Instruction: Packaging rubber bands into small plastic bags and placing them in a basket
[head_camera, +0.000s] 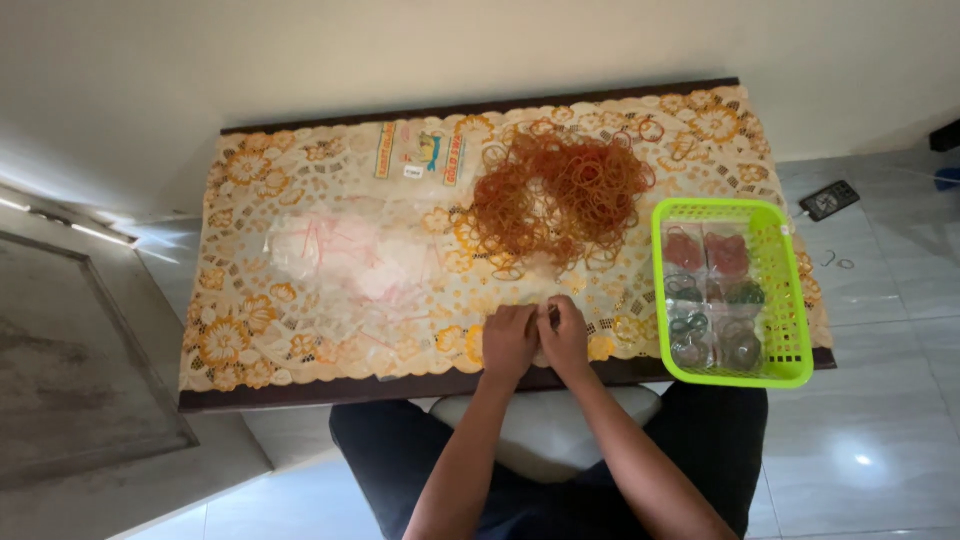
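While the two hands are brought together at the near edge of the bench (300, 400), something small is pinched between them, most likely a few rubber bands, though it is too small to be told for certain. The left hand (509, 343) is curled with its fingers folded inward, and the right hand (566, 338) is pressed against it; each grip is closed, but what exactly is held cannot be told. Both are kept close to the body, apparently so that the fine work can be done under the eyes. Just beyond the hands, toward the far side, a large loose heap of orange-brown rubber bands (560, 195) is spread on the lace tablecloth (250, 330), within easy reach of either hand. To the right, a lime-green plastic basket (790, 300) is set at the near right corner, and small clear bags of sorted bands (712, 295), red, green and dark, are laid in it side by side, seemingly kept apart from the loose heap. To the left of the heap, a pile of empty clear plastic bags (345, 255) is lying, and a printed packet (425, 152) is placed at the far edge. A dark phone (829, 199) is seen on the tiled floor (880, 420) to the right, well apart from the bench.
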